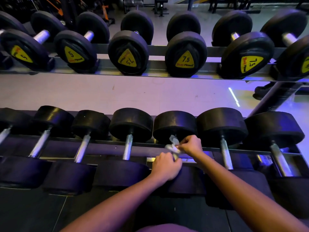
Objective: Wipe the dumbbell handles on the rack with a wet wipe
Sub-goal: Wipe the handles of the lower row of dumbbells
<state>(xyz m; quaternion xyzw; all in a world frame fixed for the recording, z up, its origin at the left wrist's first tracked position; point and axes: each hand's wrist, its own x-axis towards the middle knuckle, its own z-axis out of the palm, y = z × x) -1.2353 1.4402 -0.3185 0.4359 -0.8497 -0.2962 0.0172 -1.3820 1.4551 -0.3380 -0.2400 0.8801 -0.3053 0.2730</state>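
Note:
Several black dumbbells with knurled steel handles lie side by side on the lower tier of the rack. My right hand pinches a crumpled white wet wipe against the far end of one handle, just below that dumbbell's far head. My left hand grips the near end of the same handle, of which only a short piece shows between my hands. Bare handles lie to either side, one on the left and one on the right.
The upper tier carries black dumbbells with yellow labels reading 5 and 7.5. A slanted rack upright runs down at the right. Pale floor shows between the tiers, and other gym machines stand far behind.

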